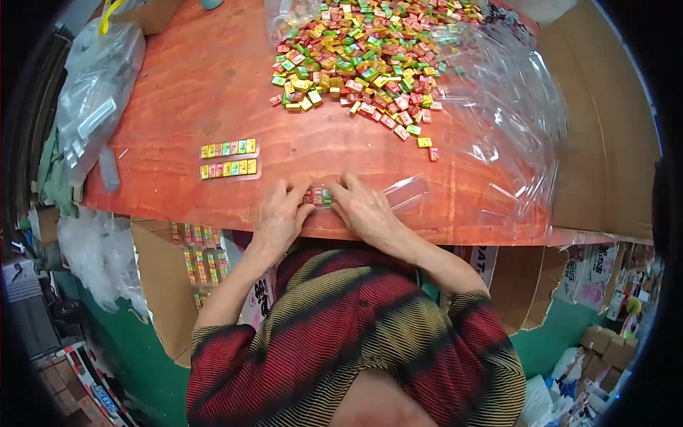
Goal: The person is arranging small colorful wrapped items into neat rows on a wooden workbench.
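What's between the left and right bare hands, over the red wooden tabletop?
A short row of small red and green boxes, with fingers of the left hand and right hand at its ends; head view shows it.

place: small-goods packing workshop, by the look | upper centre: tiny coloured boxes [377, 60] lie heaped on a red worktable [185, 85] | right: clear plastic sleeves [509, 117] pile up | lower left: open cardboard carton [158, 292] holds filled packs [201, 265], over green floor [131, 356] | lower right: brown cartons [615, 350] sit stacked
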`<state>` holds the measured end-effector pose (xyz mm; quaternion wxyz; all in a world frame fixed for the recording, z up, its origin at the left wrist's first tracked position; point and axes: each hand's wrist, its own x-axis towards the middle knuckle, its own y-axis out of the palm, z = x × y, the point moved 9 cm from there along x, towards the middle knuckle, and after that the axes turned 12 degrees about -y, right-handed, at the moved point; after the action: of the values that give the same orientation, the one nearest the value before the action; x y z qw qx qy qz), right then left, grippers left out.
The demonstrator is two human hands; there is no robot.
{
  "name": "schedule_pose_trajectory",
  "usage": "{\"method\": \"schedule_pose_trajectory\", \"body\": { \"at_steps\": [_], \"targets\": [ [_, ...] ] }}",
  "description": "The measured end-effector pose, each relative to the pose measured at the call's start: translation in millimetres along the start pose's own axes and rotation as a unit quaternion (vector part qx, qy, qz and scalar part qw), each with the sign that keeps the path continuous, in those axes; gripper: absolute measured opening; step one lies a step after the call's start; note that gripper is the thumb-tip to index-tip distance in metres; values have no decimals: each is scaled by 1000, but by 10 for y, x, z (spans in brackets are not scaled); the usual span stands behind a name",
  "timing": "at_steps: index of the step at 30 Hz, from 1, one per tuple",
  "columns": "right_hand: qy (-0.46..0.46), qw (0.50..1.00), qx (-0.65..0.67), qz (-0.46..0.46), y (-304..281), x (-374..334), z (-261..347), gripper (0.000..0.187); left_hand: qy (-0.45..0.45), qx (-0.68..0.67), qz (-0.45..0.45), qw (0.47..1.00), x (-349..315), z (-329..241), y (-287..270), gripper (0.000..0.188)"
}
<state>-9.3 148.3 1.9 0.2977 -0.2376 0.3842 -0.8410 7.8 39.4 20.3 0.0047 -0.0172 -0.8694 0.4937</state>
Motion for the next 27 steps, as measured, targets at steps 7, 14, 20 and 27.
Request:
{"method": "schedule_pose_trajectory", "body": {
  "at_steps": [7,14,20,27],
  "targets": [
    [-96,991,-88,-26,-81,-77,130,36,68,116,-86,987,-232,14,120,55],
    [-109,971,-208,46,153,-168,227,57,53,148,-69,985,-325,76,235,66],
    [-115,970,-185,104,313,-202,251,78,27,167,6,986,-320,163,358,68],
    [-126,983,-99,86,385,-100,337,82,30,103,-25,994,-320,113,388,68]
  ]
}}
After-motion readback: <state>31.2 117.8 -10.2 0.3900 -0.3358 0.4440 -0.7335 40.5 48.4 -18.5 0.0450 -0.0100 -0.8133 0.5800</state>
